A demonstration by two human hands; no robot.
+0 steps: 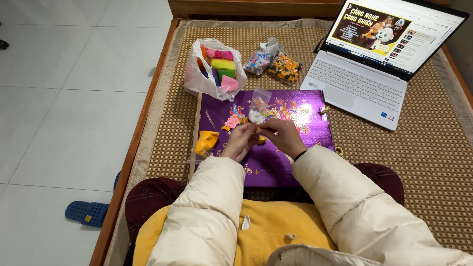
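- In the centre of the frame, left hand (240,141) and right hand (283,136) meeting fingertip to fingertip just above the purple board (276,162).
- Between the fingertips, a small yellow clay piece (260,138), pinched from both sides; too small and too covered to tell its long axis or which way pointing.
- Left fingers curled, thumb and forefinger pressed on the piece; right fingers bent together, tips closed on the same piece.
- Just above the hands, a small clear bag (258,106) standing upright on the board, opening toward the top of the frame, something white in its lower part.
- Left of the hands, a pink clay flower (231,121) lying on the board, and a yellow packet (206,142) at the board's left edge.
- Upper left of centre, a white plastic bag (197,79) lying open, with clay blocks in pink, yellow, green and orange inside.
- To its right, two clear bead bags (273,63), one with pale blue and pink beads, one with orange and dark beads.
- Upper right of the frame, an open laptop (359,88) on the woven mat (433,148), screen lit.
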